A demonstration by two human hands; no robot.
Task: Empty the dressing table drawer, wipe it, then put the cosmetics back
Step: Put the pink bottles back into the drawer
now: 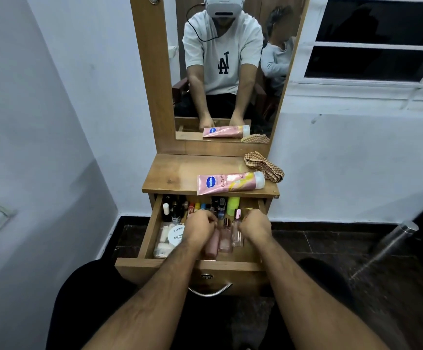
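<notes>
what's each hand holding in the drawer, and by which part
Both hands are curled over bottles in the drawer. What the left hand or right hand grips cannot be told.

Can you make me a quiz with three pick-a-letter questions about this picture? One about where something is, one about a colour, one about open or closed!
1. Where does the long pink plastic lotion tube lie?
A on the wooden tabletop
B on the floor
C on the window sill

2. What colour is the checked folded cloth?
A blue
B brown and cream
C green

3. The wooden drawer is
A shut
B taken out
C pulled open

Answers: 1 A, it lies just above the drawer. 2 B, its checks are brown and cream. 3 C, the bottles inside show.
</notes>
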